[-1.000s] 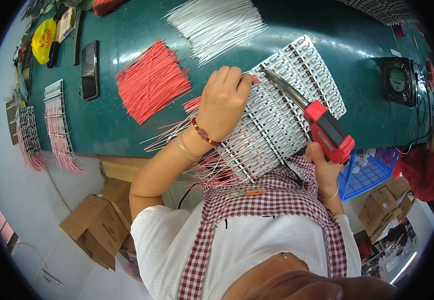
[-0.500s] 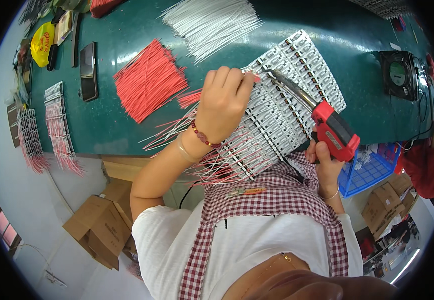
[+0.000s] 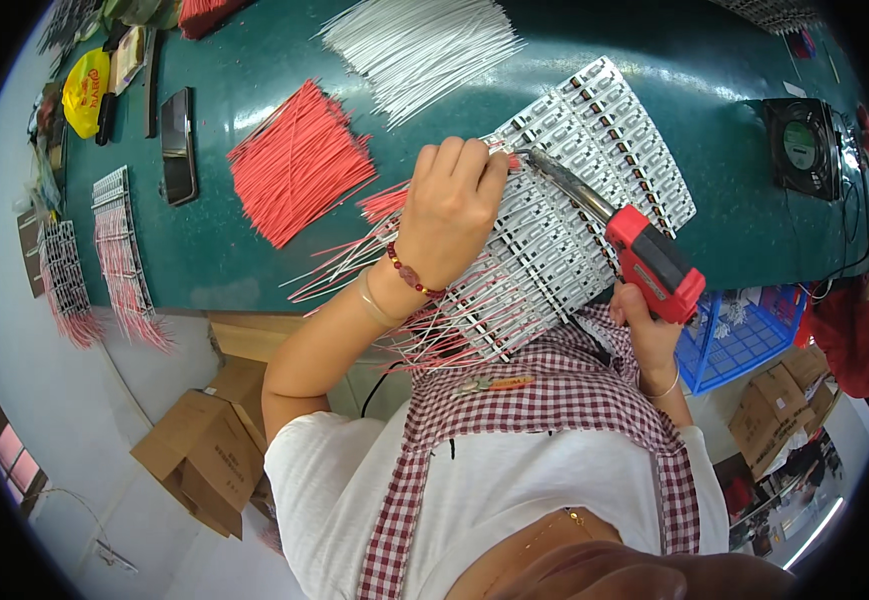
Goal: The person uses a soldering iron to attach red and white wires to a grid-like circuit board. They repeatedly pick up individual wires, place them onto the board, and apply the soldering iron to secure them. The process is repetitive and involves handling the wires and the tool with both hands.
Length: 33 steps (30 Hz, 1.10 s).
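My left hand (image 3: 451, 205) is closed on a bunch of red wires (image 3: 384, 203), whose ends show on both sides of the fist. It sits over the left part of a white circuit board panel (image 3: 609, 125) with rows of small parts. Red and white wires (image 3: 434, 325) hang from the panel's nearer left rows. My right hand (image 3: 649, 325) grips a red and black soldering gun (image 3: 659, 262). Its metal tip meets the panel right beside my left fingertips; whether it touches a wire is too small to tell.
On the green table (image 3: 244, 270) lie a red wire pile (image 3: 299, 160) and a white wire pile (image 3: 424, 50). A phone (image 3: 178, 145) and wired panels (image 3: 119, 235) are at left. A small black fan (image 3: 802, 148) stands right, above a blue basket (image 3: 719, 355).
The soldering gun and my right hand have shifted slightly left, bringing the tip closer to my left fingertips. My left hand has barely moved and still holds the red wires.
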Available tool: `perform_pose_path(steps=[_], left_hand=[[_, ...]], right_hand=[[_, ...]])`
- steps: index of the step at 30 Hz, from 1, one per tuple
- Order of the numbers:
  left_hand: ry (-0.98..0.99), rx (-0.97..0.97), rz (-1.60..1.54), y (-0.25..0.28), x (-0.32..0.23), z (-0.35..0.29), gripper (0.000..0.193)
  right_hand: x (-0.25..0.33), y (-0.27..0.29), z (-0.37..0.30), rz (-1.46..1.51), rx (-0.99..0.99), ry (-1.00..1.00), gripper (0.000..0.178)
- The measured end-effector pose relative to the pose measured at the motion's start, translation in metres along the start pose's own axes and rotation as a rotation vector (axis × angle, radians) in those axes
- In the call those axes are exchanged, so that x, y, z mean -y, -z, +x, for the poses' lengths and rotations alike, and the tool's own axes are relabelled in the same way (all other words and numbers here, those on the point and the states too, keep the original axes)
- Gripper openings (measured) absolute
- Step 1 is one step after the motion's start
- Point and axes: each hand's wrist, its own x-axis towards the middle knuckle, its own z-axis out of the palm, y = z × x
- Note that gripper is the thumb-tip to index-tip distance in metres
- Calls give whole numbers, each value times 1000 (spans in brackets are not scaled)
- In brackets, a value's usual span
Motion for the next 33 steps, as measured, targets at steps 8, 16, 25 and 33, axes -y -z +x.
perform_pose_path(steps=[8,16,25,33], left_hand=[[5,-4,-7,-1,0,-1,23],[18,3,6,-1,-1,-1,22],[12,13,44,0,-2,0,19],[3,13,51,0,-2,-1,21]], right_hand=[[-6,-1,-3,-107,-71,84,23],[20,-10,9,-332,3,275,16],[-7,9,-8,-156,-25,182,24],[4,1,-1,-213,-33,102,23]])
